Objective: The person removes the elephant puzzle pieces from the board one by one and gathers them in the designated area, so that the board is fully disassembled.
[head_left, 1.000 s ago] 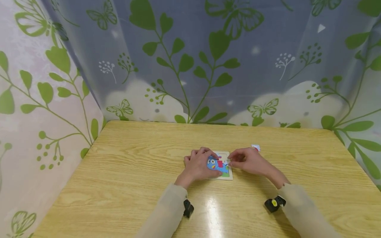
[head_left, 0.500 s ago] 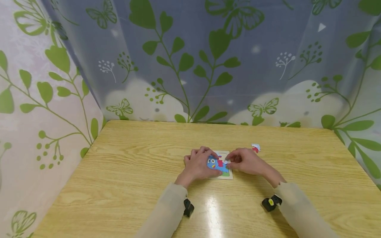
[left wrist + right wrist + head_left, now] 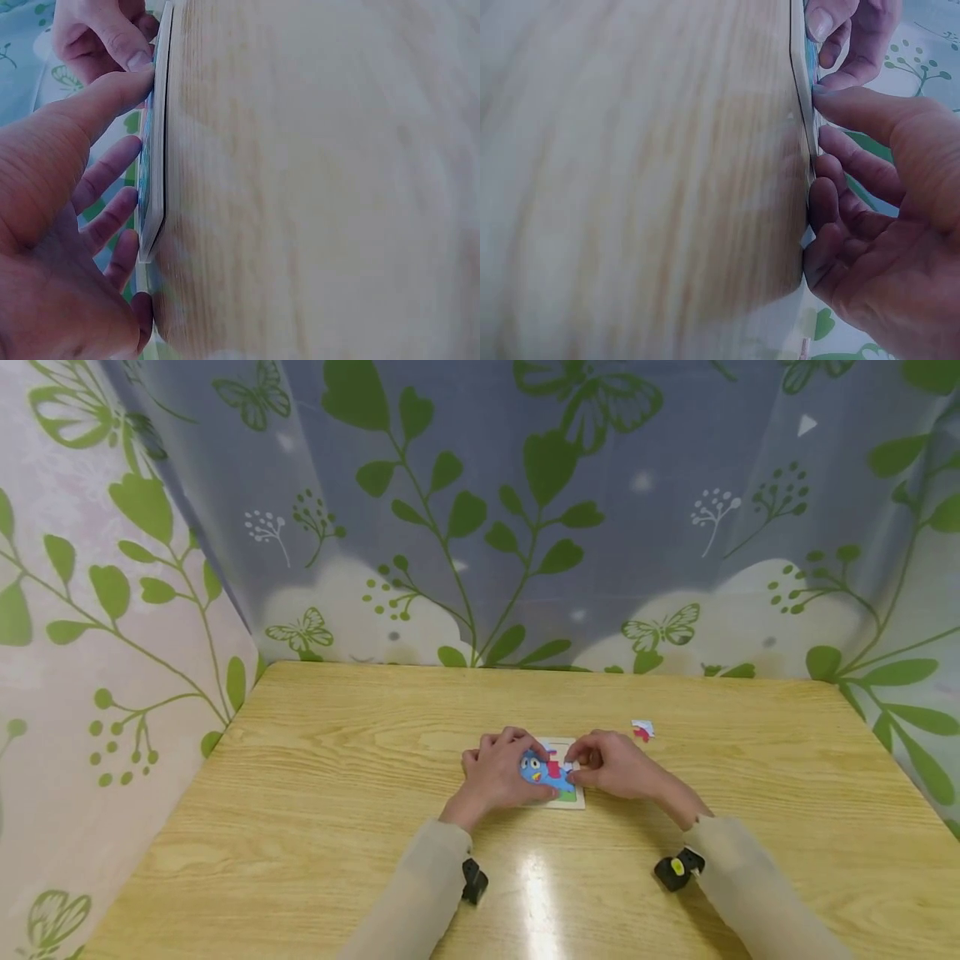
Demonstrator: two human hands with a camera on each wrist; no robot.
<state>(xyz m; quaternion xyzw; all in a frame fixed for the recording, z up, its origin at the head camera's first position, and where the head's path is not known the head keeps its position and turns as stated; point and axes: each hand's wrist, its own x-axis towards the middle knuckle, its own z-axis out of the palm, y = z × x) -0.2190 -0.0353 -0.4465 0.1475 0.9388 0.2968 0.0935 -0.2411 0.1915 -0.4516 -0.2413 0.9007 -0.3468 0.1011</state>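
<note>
A jigsaw puzzle board [image 3: 572, 799] with a pale frame and a blue cartoon character lies flat on the table. Across its left part rests my left hand [image 3: 501, 772], fingers spread and thumb near the lower edge. In the left wrist view, fingertips [image 3: 129, 199] touch the puzzle's top face. At the board's right side my right hand [image 3: 618, 767] pinches a small puzzle piece [image 3: 570, 767] between thumb and forefinger, low over the picture. The fingers mostly hide this piece. Behind the right hand a loose red and white puzzle piece [image 3: 642, 730] lies on the table.
The wooden table [image 3: 337, 760] reaches back to a patterned curtain [image 3: 480, 527] with leaves and butterflies. Black wrist cameras sit at both cuffs, the right one [image 3: 678, 868] close to the tabletop. A bright reflection shows near the front.
My right hand has shifted slightly left, its thumb and forefinger closer in over the board's right edge, uncovering more of the loose piece. The left hand has stayed in place.
</note>
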